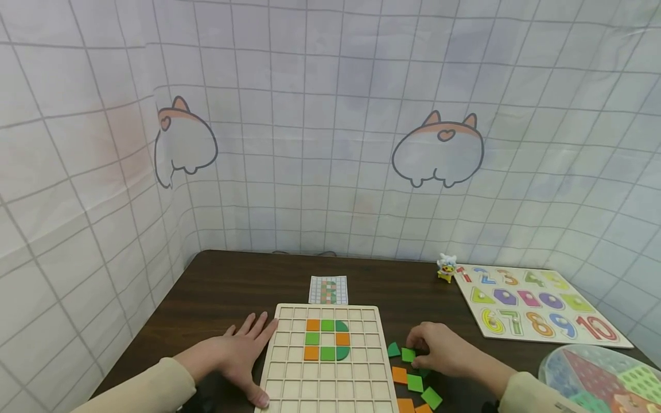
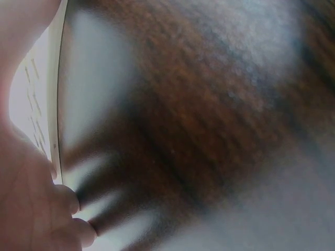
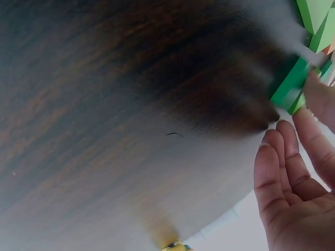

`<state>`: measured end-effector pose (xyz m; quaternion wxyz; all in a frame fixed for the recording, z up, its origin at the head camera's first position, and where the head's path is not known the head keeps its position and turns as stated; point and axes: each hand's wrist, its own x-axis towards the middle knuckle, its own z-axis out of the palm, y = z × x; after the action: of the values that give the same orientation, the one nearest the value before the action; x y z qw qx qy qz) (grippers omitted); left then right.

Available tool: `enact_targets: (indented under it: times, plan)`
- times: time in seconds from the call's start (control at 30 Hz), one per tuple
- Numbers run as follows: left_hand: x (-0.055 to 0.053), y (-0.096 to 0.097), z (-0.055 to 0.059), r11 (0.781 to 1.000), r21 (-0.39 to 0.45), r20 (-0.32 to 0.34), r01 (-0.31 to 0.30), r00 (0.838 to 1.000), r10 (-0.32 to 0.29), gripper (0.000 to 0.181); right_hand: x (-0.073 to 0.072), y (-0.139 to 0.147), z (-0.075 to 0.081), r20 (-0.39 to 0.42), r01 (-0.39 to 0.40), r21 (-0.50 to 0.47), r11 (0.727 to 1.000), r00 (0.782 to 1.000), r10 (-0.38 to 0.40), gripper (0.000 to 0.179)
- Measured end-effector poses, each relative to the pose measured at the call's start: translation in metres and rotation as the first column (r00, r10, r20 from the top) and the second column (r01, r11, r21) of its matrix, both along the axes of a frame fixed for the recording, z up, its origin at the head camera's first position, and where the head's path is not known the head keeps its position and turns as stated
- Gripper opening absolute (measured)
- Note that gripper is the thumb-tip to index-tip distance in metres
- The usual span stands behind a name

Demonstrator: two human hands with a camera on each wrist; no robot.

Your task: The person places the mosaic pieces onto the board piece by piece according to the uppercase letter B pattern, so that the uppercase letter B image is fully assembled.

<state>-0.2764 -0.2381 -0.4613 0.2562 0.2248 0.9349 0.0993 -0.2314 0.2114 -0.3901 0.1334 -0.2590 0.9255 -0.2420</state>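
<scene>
My left hand is spread at the left edge of a pale wooden grid board, thumb on the board and fingertips at its upper left edge. Orange, light green and dark green tiles form a closed ring in the board's upper cells, with rounded dark green ones at its right corners. Off the board's right side, my right hand pinches a light green square tile between thumb and index finger. A dark green tile lies right by those fingertips. The other right fingers are bent.
Loose orange tiles and green tiles lie right of the board. A printed pattern card sits behind it. Farther right are a small figurine, a number puzzle board and a round clear container. A gridded curtain surrounds the dark table.
</scene>
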Motion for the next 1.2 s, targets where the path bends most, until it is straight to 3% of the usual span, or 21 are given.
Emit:
enact_targets:
  times: [0.4, 0.7, 0.83, 0.93, 1.2]
  plan:
    - [-0.003, -0.002, -0.005, 1.0, 0.003, 0.002, 0.002, 1.0, -0.002, 0.15, 0.0, -0.004, -0.002, -0.005, 0.06, 0.02, 0.998, 0.998, -0.06, 0.018]
    - [-0.005, -0.003, -0.007, 1.0, 0.002, -0.003, 0.007, 1.0, -0.007, 0.151, -0.018, 0.003, -0.021, -0.021, 0.088, 0.038, 0.995, 0.996, -0.087, 0.015]
    - [-0.003, -0.002, -0.004, 1.0, -0.001, 0.001, 0.006, 1.0, -0.006, 0.151, -0.004, -0.018, -0.003, -0.024, 0.145, -0.068, 0.987, 0.989, -0.147, 0.018]
    - [-0.003, -0.002, -0.003, 1.0, 0.003, 0.007, 0.008, 1.0, -0.008, 0.151, 0.006, -0.036, 0.007, -0.023, 0.142, -0.124, 0.982, 0.989, -0.146, 0.02]
    - [-0.002, -0.002, -0.004, 1.0, 0.011, -0.001, 0.012, 1.0, -0.012, 0.15, 0.014, -0.08, 0.005, -0.024, 0.08, -0.18, 0.98, 0.996, -0.086, 0.018]
